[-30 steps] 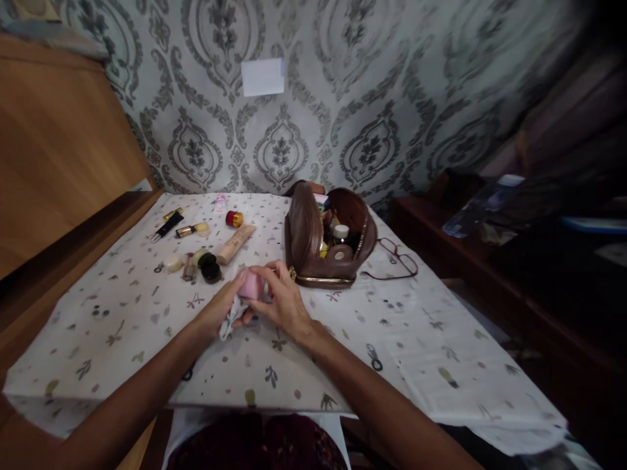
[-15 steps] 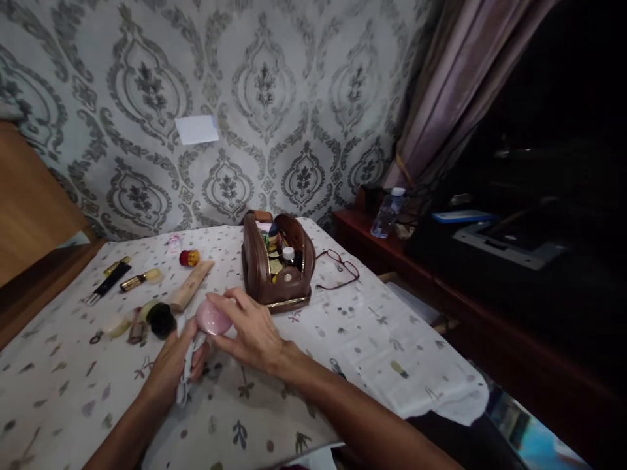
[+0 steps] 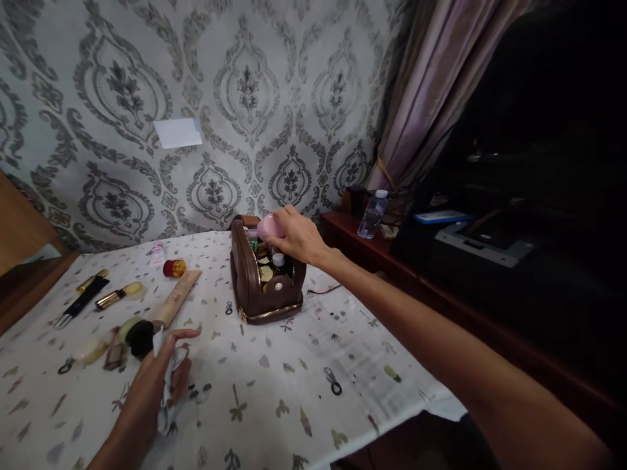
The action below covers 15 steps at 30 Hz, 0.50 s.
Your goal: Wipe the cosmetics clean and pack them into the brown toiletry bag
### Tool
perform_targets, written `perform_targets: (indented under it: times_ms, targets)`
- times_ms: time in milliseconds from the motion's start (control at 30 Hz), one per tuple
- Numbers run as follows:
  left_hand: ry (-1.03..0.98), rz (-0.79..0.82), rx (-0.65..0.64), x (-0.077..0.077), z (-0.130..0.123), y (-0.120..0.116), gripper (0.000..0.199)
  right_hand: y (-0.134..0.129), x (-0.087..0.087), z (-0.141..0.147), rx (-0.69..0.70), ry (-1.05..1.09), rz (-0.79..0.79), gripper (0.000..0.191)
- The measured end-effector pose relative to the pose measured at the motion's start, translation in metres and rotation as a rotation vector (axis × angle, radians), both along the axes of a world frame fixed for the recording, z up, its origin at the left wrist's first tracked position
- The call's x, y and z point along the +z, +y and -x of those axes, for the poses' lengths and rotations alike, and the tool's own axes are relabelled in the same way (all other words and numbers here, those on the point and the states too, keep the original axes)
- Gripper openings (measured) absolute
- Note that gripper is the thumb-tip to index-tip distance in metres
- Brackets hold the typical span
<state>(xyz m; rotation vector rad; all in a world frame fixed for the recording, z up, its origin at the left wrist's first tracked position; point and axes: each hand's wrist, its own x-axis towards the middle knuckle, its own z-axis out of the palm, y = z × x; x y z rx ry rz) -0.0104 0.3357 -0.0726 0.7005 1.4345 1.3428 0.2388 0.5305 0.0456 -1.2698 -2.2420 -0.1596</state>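
A smooth pink rounded object (image 3: 270, 226) is held in the fingers of my right hand (image 3: 300, 239). The hand hovers over the opening of a brown cosmetic bag (image 3: 249, 297), which stands unzipped and full of small bottles and jars, among them a dark bottle with a white cap (image 3: 278, 260). Low on the left, my left hand (image 3: 151, 372) is closed around a crumpled white cloth (image 3: 165, 410), its index finger stretched out. Just beyond that hand lie a black round lid (image 3: 140, 339) and a beige tube (image 3: 179, 299).
Several cosmetics lie on the patterned tablecloth at left: a red-and-gold jar (image 3: 174, 267), a black tube (image 3: 83, 299), a gold lipstick (image 3: 110, 299). Glasses (image 3: 324, 290) lie partly hidden behind my right forearm. A clear bottle (image 3: 373, 214) stands on a dark red shelf.
My right hand has carried the pink object away from my left hand, up to the bag's opening. My left hand keeps the cloth and sits slightly lower left. The view has shifted slightly.
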Motion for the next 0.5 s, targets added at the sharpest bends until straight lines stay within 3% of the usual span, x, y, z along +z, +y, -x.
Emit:
perform_targets:
  times_ms: [200, 500]
  targets:
    - [0.028, 0.056, 0.03, -0.006, 0.006, 0.003, 0.068, 0.007, 0.01, 0.011, -0.039, -0.413, 0.076, 0.036]
    - [-0.01, 0.05, -0.023, 0.004, -0.004, -0.001, 0.06, 0.021, 0.009, 0.019, 0.007, -0.57, 0.112, 0.041]
